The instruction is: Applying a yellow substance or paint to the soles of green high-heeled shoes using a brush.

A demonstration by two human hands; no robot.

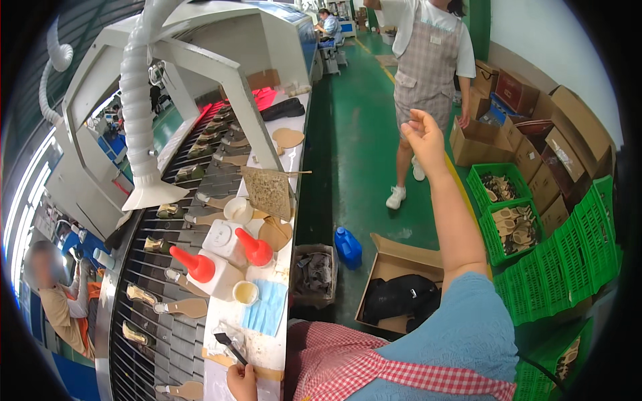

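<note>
Low in the view, at the near end of the white worktop [217, 313], my left hand [242, 382] is closed around a black-handled brush [231, 347]. The brush's broad end lies over a crumpled white piece. My right arm is stretched forward over the green floor; my right hand [426, 139] is raised, its fingers loosely bent and apart, with nothing seen in it. Beyond the brush lie a light-blue face mask [265, 306] and a small cup of yellowish liquid [245, 293]. Two white bottles with red cone tops [199, 265] [254, 247] stand farther along.
Left of the worktop, a slatted conveyor [175, 354] carries shoe soles [184, 307] and shoe parts under a machine frame with a white hose [139, 100]. A person [428, 67] stands ahead; another [63, 301] sits across. Boxes [394, 264] and green crates [511, 230] stand right.
</note>
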